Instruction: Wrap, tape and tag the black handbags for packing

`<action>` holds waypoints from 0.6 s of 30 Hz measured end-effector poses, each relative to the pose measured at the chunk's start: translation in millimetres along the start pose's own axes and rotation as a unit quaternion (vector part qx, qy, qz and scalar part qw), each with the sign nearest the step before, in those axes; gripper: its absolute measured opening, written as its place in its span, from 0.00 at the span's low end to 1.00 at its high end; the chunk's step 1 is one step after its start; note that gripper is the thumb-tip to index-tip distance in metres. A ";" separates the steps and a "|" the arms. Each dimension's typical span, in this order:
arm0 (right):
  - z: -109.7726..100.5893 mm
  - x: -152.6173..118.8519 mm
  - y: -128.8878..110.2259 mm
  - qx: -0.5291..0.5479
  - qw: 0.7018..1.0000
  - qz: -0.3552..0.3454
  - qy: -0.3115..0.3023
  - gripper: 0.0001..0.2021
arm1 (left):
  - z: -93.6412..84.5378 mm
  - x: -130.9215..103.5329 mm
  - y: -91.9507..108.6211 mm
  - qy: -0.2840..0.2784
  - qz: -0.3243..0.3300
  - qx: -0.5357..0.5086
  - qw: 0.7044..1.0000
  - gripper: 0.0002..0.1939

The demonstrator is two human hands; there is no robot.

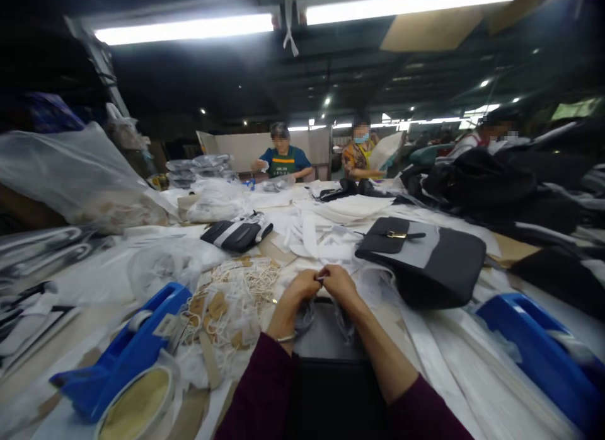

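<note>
Left hand (305, 286) and right hand (338, 283) meet by a black bag (333, 370).

Tag heap (231, 304): tape dispenser (113, 370) to its left, pouch (236, 236) behind it, near bag (334, 389) and far bag (439, 273) to its right.

Long tube lights (411, 4) glare white beneath a dark ceiling (165, 77) as wide-angle distortion stretches and softens a blue tape dispenser (536, 364) near the right edge.
</note>
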State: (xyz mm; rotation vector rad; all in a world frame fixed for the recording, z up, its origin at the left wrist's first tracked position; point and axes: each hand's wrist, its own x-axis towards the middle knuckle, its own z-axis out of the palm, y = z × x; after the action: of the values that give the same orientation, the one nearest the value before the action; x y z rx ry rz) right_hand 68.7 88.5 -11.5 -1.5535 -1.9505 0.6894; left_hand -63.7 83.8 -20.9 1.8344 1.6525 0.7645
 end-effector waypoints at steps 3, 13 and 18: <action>1.5 6.1 5.5 0.038 0.999 -0.007 -0.014 0.13 | -7.8 4.1 -5.0 -0.022 -0.044 -0.146 0.988 0.04; 9.5 10.9 3.3 0.108 0.988 -0.107 0.011 0.07 | -10.6 11.4 -9.8 0.227 -0.067 -0.380 0.894 0.15; 16.1 9.6 2.6 0.080 0.985 -0.144 -0.045 0.10 | -5.5 21.1 -22.6 0.301 -0.072 -0.315 0.897 0.17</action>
State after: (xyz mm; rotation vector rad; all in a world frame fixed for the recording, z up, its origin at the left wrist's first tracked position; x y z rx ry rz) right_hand 57.6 97.5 -23.9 -1.1338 -2.0738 0.7817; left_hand -81.4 107.1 -32.5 1.0512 1.5780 1.6877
